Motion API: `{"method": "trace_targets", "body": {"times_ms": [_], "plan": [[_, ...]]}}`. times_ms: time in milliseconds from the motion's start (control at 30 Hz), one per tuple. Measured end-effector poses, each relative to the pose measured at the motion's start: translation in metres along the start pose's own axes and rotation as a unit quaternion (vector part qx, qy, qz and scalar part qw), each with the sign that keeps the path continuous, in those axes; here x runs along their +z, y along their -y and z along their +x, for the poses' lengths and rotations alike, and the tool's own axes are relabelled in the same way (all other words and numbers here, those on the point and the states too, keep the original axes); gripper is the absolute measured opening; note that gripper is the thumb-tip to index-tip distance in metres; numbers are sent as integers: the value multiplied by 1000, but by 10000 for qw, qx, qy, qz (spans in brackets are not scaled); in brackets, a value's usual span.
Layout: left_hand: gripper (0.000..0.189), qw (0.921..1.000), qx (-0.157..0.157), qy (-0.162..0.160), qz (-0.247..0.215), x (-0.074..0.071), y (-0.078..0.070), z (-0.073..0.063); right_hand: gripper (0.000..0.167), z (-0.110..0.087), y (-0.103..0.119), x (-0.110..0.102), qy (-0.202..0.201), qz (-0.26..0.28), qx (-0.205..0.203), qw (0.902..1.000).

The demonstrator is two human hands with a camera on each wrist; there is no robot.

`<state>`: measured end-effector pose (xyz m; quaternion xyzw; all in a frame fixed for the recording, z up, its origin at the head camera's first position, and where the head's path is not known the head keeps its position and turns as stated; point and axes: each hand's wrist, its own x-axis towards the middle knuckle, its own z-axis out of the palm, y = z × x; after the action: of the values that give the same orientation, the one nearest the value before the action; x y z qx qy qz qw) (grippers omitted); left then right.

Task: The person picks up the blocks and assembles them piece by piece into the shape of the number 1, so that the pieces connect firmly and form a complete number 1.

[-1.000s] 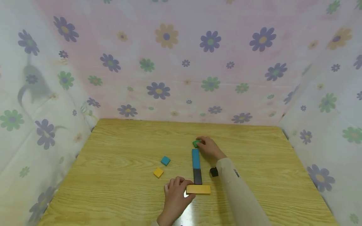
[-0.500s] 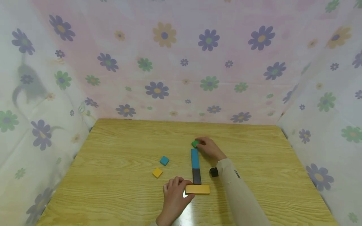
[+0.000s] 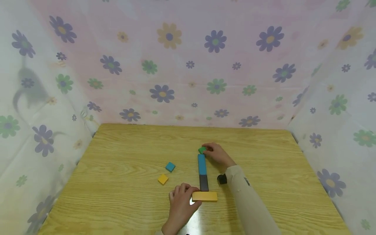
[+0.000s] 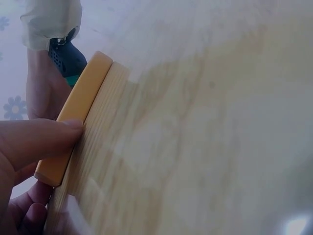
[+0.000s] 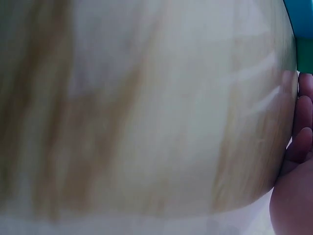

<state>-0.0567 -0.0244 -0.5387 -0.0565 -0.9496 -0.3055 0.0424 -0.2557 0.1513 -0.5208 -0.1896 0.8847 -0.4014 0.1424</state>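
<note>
My left hand (image 3: 182, 205) grips the left end of a long yellow block (image 3: 204, 196), thumb on the near side and fingers on the far side; the left wrist view shows the thumb pressed against this yellow block (image 4: 83, 93). My right hand (image 3: 217, 153) pinches a small green block (image 3: 201, 150) just beyond the far end of a blue block (image 3: 202, 164). A dark grey block (image 3: 204, 182) lines up with the blue one, end to end, its near end at the yellow block. In the right wrist view, the green block (image 5: 305, 55) shows at the edge beside curled fingers.
A small blue square block (image 3: 170, 167) and a small yellow square block (image 3: 163, 179) lie left of the row on the wooden table (image 3: 123, 147). A black object (image 3: 222, 179) sits against the right sleeve (image 3: 249, 195). Flowered cloth (image 3: 191, 75) surrounds the table.
The green block in my right hand has come slightly nearer the blue block's far end. My left hand keeps its grip on the yellow block. The head view has shifted a little.
</note>
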Motion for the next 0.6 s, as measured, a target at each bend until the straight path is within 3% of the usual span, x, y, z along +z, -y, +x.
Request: {"method": "trace_targets", "body": {"times_ms": [600], "plan": [[31, 10000, 44, -32, -17, -1, -1, 0, 37, -1, -1, 0, -45, 88, 93, 9999]]}}
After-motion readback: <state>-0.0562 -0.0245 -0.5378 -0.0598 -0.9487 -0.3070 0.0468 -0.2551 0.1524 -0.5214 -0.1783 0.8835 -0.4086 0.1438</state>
